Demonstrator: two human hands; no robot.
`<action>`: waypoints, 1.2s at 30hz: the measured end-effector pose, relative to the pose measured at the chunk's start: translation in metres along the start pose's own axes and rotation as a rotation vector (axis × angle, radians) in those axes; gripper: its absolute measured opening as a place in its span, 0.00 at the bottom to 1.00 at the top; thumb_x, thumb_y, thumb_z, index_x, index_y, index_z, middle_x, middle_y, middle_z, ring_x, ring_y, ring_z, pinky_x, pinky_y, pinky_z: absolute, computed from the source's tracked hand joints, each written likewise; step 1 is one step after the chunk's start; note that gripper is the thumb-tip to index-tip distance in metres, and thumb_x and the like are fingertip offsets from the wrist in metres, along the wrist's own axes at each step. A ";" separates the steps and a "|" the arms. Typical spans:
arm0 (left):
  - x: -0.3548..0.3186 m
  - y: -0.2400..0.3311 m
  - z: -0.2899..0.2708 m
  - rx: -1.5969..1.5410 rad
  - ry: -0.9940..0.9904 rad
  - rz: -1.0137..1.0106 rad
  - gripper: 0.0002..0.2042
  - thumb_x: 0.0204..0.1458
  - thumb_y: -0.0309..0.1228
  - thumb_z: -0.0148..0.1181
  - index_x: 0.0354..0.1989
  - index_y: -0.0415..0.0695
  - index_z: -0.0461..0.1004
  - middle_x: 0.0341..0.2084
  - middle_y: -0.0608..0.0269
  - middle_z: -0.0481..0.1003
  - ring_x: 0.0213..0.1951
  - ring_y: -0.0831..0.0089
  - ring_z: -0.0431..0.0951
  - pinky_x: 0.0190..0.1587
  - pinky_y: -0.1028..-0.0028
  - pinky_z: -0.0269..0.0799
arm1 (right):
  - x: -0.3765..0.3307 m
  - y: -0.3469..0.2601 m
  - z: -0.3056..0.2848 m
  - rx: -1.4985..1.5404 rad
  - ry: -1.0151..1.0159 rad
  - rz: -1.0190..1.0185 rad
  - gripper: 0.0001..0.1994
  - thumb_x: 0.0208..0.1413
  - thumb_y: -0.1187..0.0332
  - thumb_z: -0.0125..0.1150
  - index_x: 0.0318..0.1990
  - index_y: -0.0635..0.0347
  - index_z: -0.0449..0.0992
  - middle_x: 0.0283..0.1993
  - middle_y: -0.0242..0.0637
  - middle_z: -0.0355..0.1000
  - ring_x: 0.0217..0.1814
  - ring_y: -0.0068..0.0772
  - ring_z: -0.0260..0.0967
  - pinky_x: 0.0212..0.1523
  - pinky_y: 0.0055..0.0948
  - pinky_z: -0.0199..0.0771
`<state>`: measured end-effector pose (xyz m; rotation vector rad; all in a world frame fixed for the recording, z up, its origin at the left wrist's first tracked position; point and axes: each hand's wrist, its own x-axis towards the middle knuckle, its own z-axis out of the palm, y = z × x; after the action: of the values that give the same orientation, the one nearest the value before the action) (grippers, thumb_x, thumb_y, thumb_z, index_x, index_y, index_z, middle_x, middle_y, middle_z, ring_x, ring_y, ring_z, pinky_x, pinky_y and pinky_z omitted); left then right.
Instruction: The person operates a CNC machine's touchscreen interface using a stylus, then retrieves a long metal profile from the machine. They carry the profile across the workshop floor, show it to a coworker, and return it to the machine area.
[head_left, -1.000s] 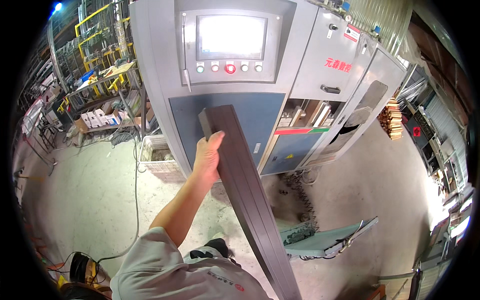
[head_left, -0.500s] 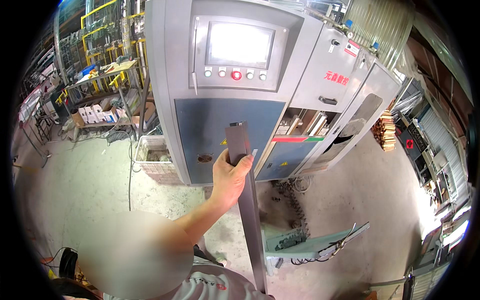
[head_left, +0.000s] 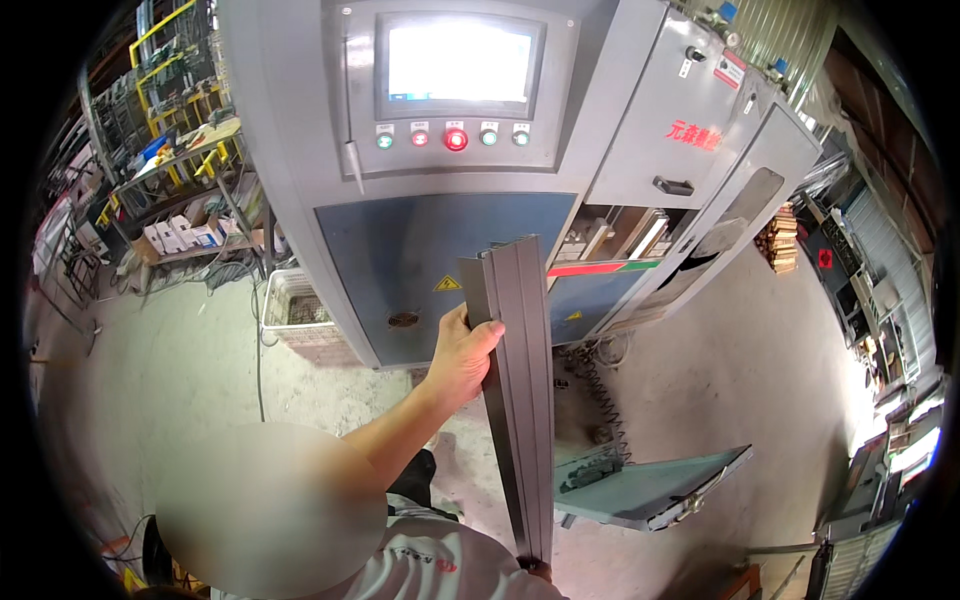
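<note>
A long grey ribbed metal profile (head_left: 522, 400) stands almost upright in front of me, its top end near the machine's blue front panel (head_left: 420, 260). My left hand (head_left: 462, 358) is closed around the profile's left edge, a little below its top. At the profile's lower end, over my white shirt, a few fingers of my right hand (head_left: 540, 570) show, wrapped under the end. The rest of that hand is hidden.
A grey machine cabinet fills the view ahead, with a lit screen (head_left: 460, 62) and a row of round buttons (head_left: 455, 138). Its open door (head_left: 735, 225) is at right. A teal metal tray (head_left: 645, 485) lies on the concrete floor. A white crate (head_left: 295, 315) and cluttered shelves (head_left: 185, 235) stand at left.
The profile has swung from a slant to nearly upright, and its ribbed face now shows. My left hand kept its grip near the top. The machine has come nearer.
</note>
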<state>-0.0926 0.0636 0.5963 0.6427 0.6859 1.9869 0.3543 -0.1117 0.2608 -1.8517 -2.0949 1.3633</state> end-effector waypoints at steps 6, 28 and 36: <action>0.087 -0.028 -0.023 -0.095 0.002 -0.276 0.26 0.43 0.38 0.73 0.47 0.34 0.71 0.39 0.58 0.77 0.40 0.67 0.80 0.40 0.61 0.81 | 0.068 -0.009 0.045 -0.240 0.445 -0.209 0.17 0.45 0.61 0.69 0.37 0.61 0.73 0.32 0.40 0.74 0.35 0.40 0.73 0.35 0.39 0.73; 0.263 -0.110 -0.072 0.012 -0.184 -0.302 0.36 0.35 0.38 0.76 0.55 0.41 0.70 0.46 0.62 0.76 0.50 0.67 0.77 0.52 0.63 0.75 | 0.290 -0.111 0.008 0.428 0.208 0.402 0.60 0.36 0.56 0.76 0.69 0.66 0.36 0.63 0.55 0.57 0.67 0.47 0.55 0.65 0.43 0.56; 0.280 -0.080 -0.071 -0.049 0.009 -0.343 0.40 0.32 0.41 0.72 0.60 0.48 0.65 0.50 0.60 0.74 0.51 0.59 0.75 0.51 0.57 0.75 | 0.303 -0.134 -0.002 0.417 0.193 0.385 0.57 0.35 0.61 0.79 0.68 0.54 0.39 0.60 0.45 0.60 0.67 0.43 0.53 0.66 0.44 0.52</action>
<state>-0.2199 0.3285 0.5376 0.4528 0.6995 1.6837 0.1618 0.1492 0.1916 -2.1496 -1.2842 1.4722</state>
